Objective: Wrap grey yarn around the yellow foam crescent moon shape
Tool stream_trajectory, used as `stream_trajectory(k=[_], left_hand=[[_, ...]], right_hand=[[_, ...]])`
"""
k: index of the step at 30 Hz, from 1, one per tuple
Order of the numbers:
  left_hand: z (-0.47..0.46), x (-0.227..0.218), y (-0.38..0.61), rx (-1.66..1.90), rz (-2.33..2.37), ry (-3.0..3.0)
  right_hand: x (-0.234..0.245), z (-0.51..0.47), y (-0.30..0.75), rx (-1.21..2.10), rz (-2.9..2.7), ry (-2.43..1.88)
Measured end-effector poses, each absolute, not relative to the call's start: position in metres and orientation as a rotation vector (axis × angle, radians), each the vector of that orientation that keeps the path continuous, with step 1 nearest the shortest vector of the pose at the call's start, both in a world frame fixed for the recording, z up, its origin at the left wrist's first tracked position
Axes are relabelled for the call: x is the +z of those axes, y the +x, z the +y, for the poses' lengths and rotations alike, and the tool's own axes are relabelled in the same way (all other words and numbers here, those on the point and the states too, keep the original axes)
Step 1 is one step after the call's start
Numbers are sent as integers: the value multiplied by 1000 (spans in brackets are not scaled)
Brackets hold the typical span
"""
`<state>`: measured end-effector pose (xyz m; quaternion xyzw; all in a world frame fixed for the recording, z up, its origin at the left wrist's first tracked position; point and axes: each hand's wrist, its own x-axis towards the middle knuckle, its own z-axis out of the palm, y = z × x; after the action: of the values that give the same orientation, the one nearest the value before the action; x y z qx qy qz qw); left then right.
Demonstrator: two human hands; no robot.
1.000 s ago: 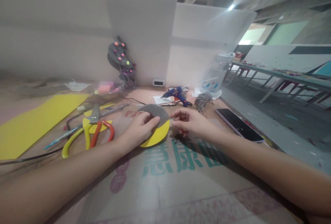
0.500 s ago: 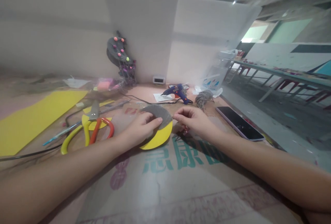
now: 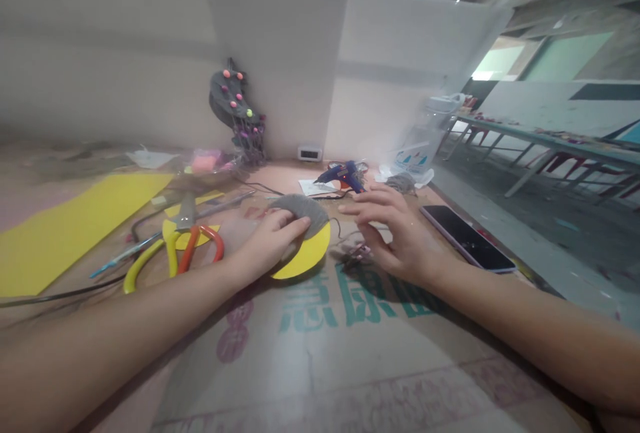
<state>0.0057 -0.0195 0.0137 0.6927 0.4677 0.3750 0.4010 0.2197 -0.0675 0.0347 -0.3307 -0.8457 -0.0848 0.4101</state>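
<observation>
A round yellow card disc (image 3: 306,254), its far part covered in grey yarn, lies on the printed cardboard in front of me. My left hand (image 3: 280,236) is closed on its left side, thumb on the grey part and fingers mostly hidden. A loose strand of grey yarn (image 3: 339,230) trails from the disc's right edge. To the right, my right hand (image 3: 387,230) is raised with fingers apart and holds nothing. The hot glue gun (image 3: 345,174) lies beyond the hands, and a ball of grey yarn (image 3: 401,183) sits partly behind my right fingers.
Scissors with yellow and orange handles (image 3: 179,246) and a yellow sheet (image 3: 75,226) lie to the left. A phone (image 3: 467,236) rests at the right. At the back are a decorated grey crescent (image 3: 230,100), a small white digital clock (image 3: 309,153) and a plastic container (image 3: 415,150).
My right hand has let go of the yarn at the disc's edge, opened its fingers and drawn slightly right. My left hand stays on the disc.
</observation>
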Motion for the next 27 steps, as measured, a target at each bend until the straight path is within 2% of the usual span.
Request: stream_trajectory(k=[7,15,27], left_hand=[[-19,11,5,964,1144,1757],[-21,14,7,938,1113,1776],[-23,15,7,939,1096,1750]], right_hand=[[18,-65,217,-289,-2096,-883],[16,-58,224,-595,-2214,-854],[12,-57,225,-642,-2268,-844]])
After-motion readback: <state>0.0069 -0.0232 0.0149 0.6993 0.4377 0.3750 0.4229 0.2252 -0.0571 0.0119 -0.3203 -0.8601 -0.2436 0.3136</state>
